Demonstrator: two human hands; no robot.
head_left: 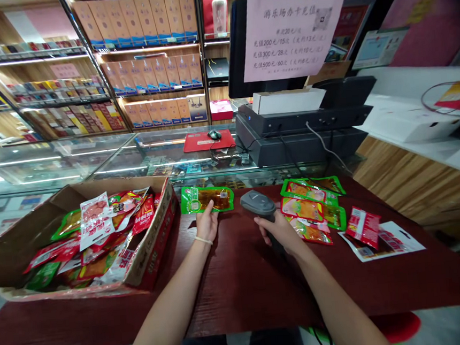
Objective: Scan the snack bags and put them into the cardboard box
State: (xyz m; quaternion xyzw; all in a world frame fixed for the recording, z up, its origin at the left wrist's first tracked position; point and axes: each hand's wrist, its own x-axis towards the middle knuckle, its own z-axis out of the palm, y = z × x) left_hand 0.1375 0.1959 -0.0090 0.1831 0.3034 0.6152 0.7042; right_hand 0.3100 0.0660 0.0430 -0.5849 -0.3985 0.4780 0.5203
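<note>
My left hand (207,225) has its fingers on the lower edge of a green-edged snack packet (208,198), whose brown contents show through the clear middle. The packet lies at the far edge of the dark red table, and my thumb rests over it. Wrapped around the handle of a grey barcode scanner (258,203) is my right hand (277,230). The scanner's head points left, toward the packet. To the right of the scanner lies a loose pile of green and red snack packets (311,208).
An open cardboard box (151,244) full of snack packets stands at left. A red packet (363,227) lies on a white one (397,239) at right. Behind are a glass counter (160,165), a mouse (214,134) on a red pad and a monitor (237,48). The scanner's cable hangs off the front.
</note>
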